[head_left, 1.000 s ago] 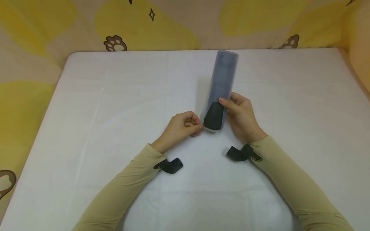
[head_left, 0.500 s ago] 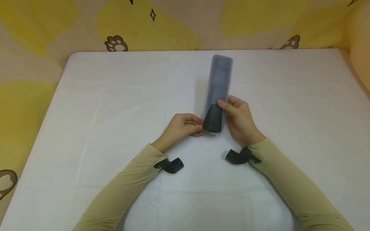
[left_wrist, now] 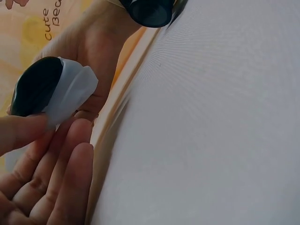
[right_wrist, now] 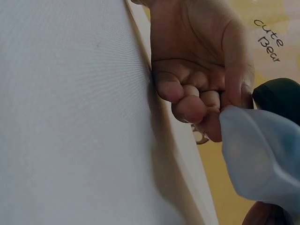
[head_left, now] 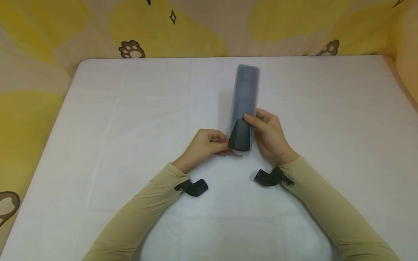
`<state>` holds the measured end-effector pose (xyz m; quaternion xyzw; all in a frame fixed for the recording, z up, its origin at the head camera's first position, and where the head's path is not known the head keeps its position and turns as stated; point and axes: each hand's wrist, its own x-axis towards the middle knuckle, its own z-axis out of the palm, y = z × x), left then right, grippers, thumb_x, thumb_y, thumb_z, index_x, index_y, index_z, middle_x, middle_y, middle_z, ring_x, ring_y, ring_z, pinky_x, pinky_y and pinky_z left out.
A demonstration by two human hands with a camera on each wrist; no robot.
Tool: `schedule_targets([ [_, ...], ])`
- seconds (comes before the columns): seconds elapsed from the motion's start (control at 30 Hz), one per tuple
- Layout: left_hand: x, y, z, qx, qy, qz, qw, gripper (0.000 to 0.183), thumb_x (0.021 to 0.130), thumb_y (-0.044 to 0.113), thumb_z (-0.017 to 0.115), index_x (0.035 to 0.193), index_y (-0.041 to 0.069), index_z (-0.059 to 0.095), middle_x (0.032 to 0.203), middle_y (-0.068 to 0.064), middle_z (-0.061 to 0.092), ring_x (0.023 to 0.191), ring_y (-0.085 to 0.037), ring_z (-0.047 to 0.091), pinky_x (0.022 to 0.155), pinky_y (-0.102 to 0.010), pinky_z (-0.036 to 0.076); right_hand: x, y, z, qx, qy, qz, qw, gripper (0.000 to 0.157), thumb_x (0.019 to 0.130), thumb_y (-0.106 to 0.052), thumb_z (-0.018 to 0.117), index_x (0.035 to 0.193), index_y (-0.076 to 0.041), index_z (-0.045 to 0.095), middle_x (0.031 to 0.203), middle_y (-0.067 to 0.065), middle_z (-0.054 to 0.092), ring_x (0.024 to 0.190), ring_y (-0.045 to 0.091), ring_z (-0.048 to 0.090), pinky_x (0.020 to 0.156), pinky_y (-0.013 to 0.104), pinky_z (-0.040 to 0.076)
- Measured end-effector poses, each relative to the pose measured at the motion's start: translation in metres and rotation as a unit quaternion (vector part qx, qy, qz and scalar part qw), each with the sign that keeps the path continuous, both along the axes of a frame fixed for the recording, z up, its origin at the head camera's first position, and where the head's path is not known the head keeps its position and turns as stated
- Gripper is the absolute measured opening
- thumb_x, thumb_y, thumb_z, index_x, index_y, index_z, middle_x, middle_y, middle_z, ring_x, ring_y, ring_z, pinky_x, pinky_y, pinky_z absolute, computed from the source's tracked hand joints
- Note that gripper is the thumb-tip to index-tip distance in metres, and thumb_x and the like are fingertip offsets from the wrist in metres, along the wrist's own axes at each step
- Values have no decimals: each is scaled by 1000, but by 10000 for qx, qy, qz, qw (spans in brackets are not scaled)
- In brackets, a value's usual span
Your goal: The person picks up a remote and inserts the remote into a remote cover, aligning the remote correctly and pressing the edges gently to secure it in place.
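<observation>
A long dark object shaped like a remote control [head_left: 240, 136] sits in a translucent bluish soft cover [head_left: 246, 94], which leaves a dark wedge bare at the near end. My right hand [head_left: 271, 134] holds it along the right side, thumb on top and fingers behind. At the near left corner, my left hand [head_left: 209, 141] pinches the edge of the cover between thumb and fingers. Seen from the left wrist, the cover [left_wrist: 70, 91] bulges loosely away from the dark end [left_wrist: 35, 86]. The right wrist view shows the cover's creased end [right_wrist: 255, 150] at the left thumb tip.
A white-covered table [head_left: 130, 108] lies under both hands. Behind it hangs a yellow and cream cloth [head_left: 196, 29] with paw prints. Black wrist mounts [head_left: 192, 187] stick out from the tan sleeves [head_left: 140, 214].
The covered object has shifted slightly left and toward me, with my right hand moving along. My left hand stays nearly in place; a pale bit of cover shows below the dark end.
</observation>
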<state>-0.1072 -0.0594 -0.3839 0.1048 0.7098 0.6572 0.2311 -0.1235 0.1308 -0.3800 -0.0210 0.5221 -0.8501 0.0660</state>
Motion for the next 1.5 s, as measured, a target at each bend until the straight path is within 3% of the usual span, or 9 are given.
schedule_targets([
  [0.23,0,0,1,-87,138,-153,9997,2,84,-7,63,82,-8,62,76,-20,69,71,-21,69,67,-33,57,-2,3,0,117,-28,-37,9999,9,89,-1,63,93,-4,69,92,3,67,106,17,49,100,28,34],
  [0.57,1,-1,2,286,165,-323,9989,6,84,-7,57,79,-8,59,74,-16,69,70,-17,68,69,-35,56,-4,5,3,239,-102,-116,9996,10,89,-1,63,95,-4,69,92,3,68,104,18,51,98,28,36],
  [0.93,0,-3,5,639,127,-583,9962,14,84,-7,60,72,-2,55,72,-10,68,68,-14,66,68,-36,56,-6,10,5,241,-411,-59,9988,7,88,-4,65,94,-1,68,85,3,68,92,15,57,95,28,38],
  [1.27,0,-5,5,905,173,-741,9930,11,84,-7,59,75,-2,56,70,-4,66,68,-15,65,67,-32,55,-8,11,5,131,-467,66,9988,8,89,-5,65,95,-1,67,86,4,67,87,13,59,88,25,43],
  [1.5,0,-6,5,949,110,-669,9932,8,84,-6,59,77,-2,58,70,-5,66,68,-17,64,67,-31,54,-8,11,4,-43,-539,26,9985,5,87,-4,67,90,0,67,80,3,67,79,11,59,80,22,45],
])
